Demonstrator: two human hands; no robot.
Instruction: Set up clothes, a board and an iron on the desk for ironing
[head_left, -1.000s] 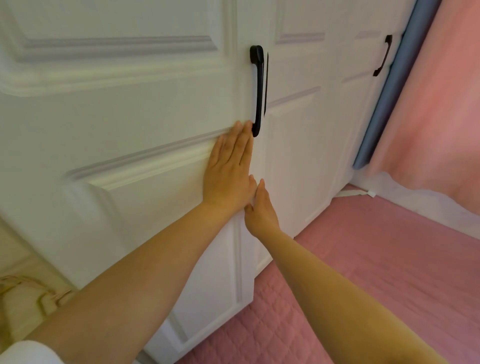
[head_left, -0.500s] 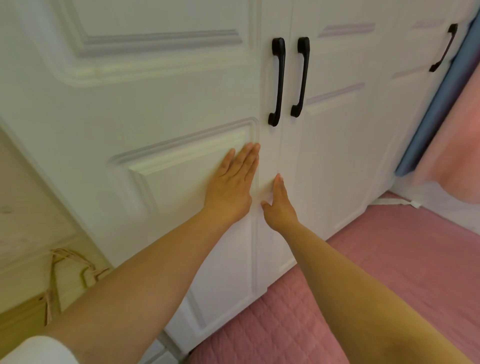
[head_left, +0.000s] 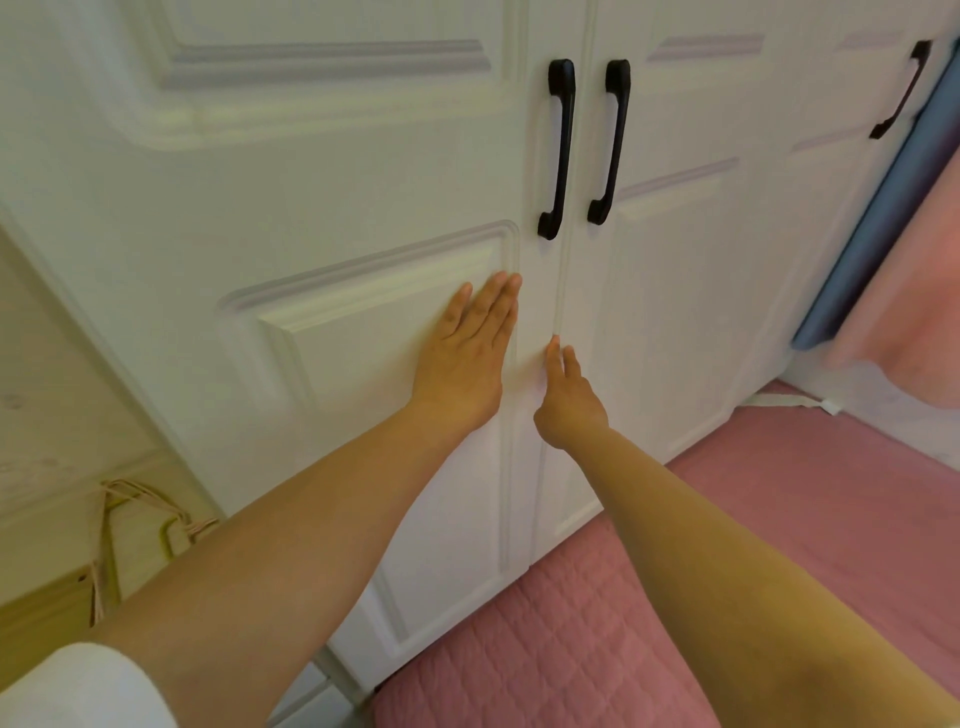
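A white panelled wardrobe fills the view. My left hand (head_left: 467, 353) lies flat, fingers together, on the left door (head_left: 322, 218) just below its black handle (head_left: 558, 150). My right hand (head_left: 569, 400) touches the seam between the two doors with its fingertips, holding nothing. The right door (head_left: 675, 291) carries a matching black handle (head_left: 610, 140). Both doors sit flush and closed. No clothes, board or iron are in view.
A pink quilted bed cover (head_left: 623, 623) lies against the wardrobe's foot at the lower right. A blue strip (head_left: 878, 223) and a pink curtain (head_left: 919, 291) hang at the right. At the left, a paper bag with rope handles (head_left: 135, 525) stands by a pale wall.
The left door has swung shut against the right one, so both handles now sit side by side. My left hand slid down the panel, and the view shifted left.
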